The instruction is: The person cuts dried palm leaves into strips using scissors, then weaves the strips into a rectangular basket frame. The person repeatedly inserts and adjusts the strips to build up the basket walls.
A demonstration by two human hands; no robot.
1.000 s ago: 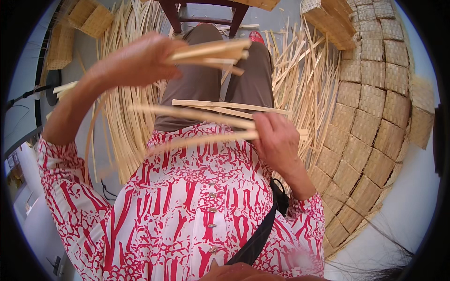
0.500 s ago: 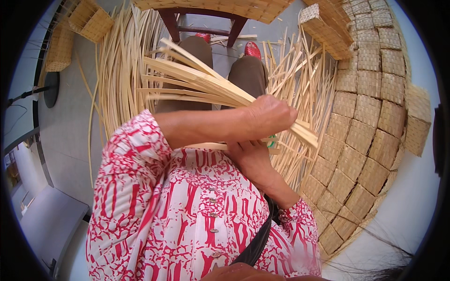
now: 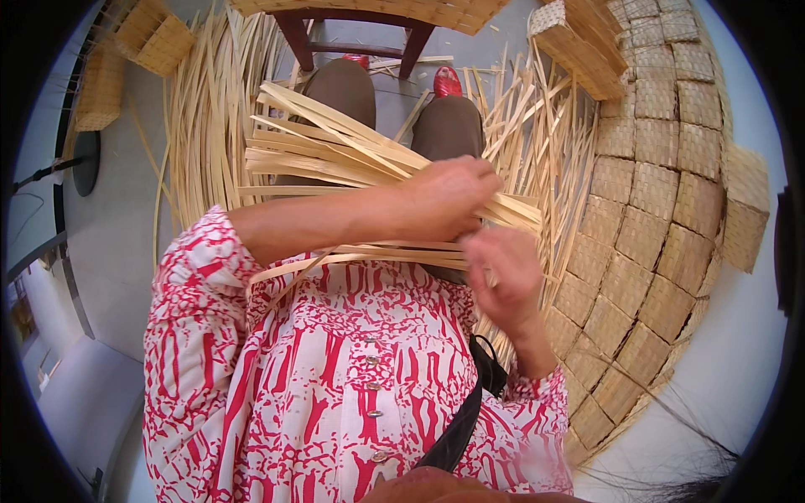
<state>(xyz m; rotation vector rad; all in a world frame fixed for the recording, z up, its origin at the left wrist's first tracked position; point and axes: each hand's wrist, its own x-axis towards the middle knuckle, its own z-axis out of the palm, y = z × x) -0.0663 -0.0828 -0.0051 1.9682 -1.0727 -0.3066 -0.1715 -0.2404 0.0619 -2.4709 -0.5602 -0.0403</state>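
Observation:
My left hand (image 3: 453, 197) reaches across from the left, its fingers closed round a bundle of pale flat wooden or bamboo strips (image 3: 335, 151). The bundle fans out to the left over my knees, and its short end (image 3: 518, 214) sticks out right of the fist. Just below that end is my right hand (image 3: 507, 272), slightly blurred, with its fingers curled in; what they hold, if anything, is hidden. A few separate strips (image 3: 377, 253) lie across my lap below the left forearm, their right ends reaching the right hand.
Long loose strips (image 3: 210, 126) cover the floor on the left, and more (image 3: 537, 142) lie on the right. Woven blocks (image 3: 654, 189) stand in rows along the right. A dark red stool (image 3: 360, 50) bears a woven piece ahead. Woven boxes (image 3: 155, 42) sit far left.
My left hand has shifted left with the bundle. From under the left wrist, my right hand has moved out to the right. A green item seen beside it earlier is out of sight.

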